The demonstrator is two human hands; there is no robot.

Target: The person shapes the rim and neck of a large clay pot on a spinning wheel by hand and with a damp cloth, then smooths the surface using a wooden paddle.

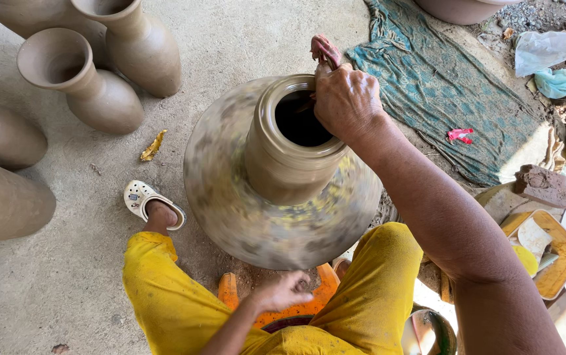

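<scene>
Clay pot point(283, 158) centred on spinning wheel point(230, 217); neck formed, rim being smoothed. Pink rag point(326, 51) pinched against rim by closed right hand point(345, 98). Left hand point(286, 290), fingers curled, laid at wheel's near edge. Finished vases point(92, 85) stood on floor, top-left corner.

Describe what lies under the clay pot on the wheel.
The pot stands on a blurred round wheel. An orange stand shows below its edge. The pot's base and the wheel's centre are covered.

Bunch of unfired clay vases point(102, 79) sitting well off to the left of the hands. A teal patterned cloth point(441, 85) lies just right of them (red scrap point(460, 135) on it), with a yellow tray point(559, 256) further right.
</scene>
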